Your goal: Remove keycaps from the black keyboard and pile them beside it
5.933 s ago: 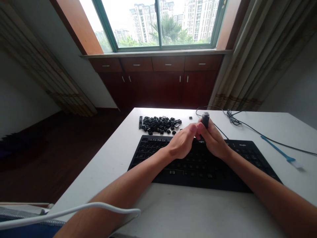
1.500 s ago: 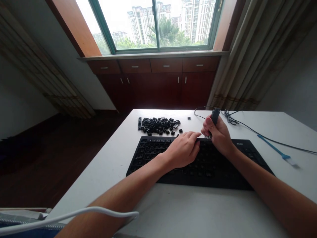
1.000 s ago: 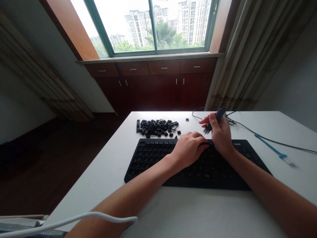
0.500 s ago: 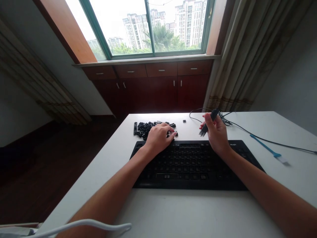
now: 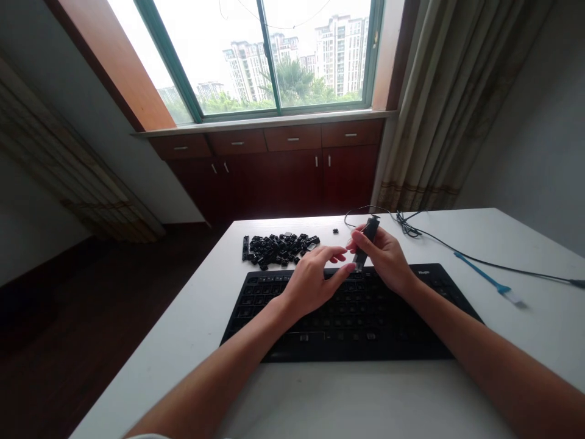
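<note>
Head view: right fingers pinching keycap puller, left fingers spread, back over keyboard

Bare, slender forearms end in hands, nails apparently short.

My right hand hides the grip of the black tool, whose tip is too small to make out; so are the loose keycaps beyond my left hand.
</note>
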Available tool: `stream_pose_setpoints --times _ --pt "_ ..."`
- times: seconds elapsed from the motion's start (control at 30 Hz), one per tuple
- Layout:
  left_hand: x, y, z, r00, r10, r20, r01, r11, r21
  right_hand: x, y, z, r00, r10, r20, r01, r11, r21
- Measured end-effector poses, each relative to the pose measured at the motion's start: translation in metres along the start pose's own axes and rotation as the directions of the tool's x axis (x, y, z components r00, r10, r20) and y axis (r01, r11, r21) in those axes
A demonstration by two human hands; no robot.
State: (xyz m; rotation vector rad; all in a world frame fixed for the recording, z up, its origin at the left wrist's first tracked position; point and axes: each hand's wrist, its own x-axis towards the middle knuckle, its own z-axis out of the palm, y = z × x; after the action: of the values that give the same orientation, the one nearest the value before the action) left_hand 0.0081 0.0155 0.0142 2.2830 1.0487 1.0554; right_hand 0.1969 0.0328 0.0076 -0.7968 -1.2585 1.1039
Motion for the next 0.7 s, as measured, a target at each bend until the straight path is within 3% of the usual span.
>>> stream_pose_setpoints --times 0.17,0.43,0.7 --pt "-0.001 0.002 0.007 0.994 -0.109 -0.005 0.106 0.977 -0.183 -0.002 -0.004 0.002 0.994 0.021 0.108 -0.017 0.999 -0.037" --pt "0.000 -0.003 0.006 0.982 -0.174 -0.076 0.142 0.938 -0.315 -0.002 0.000 0.000 0.991 0.001 0.134 0.013 0.995 -0.103" --pt "0.000 -0.005 0.006 0.971 -0.135 -0.198 0.047 0.917 -0.396 -0.011 -0.003 0.005 0.966 -0.106 0.238 0.188 0.916 -0.355"
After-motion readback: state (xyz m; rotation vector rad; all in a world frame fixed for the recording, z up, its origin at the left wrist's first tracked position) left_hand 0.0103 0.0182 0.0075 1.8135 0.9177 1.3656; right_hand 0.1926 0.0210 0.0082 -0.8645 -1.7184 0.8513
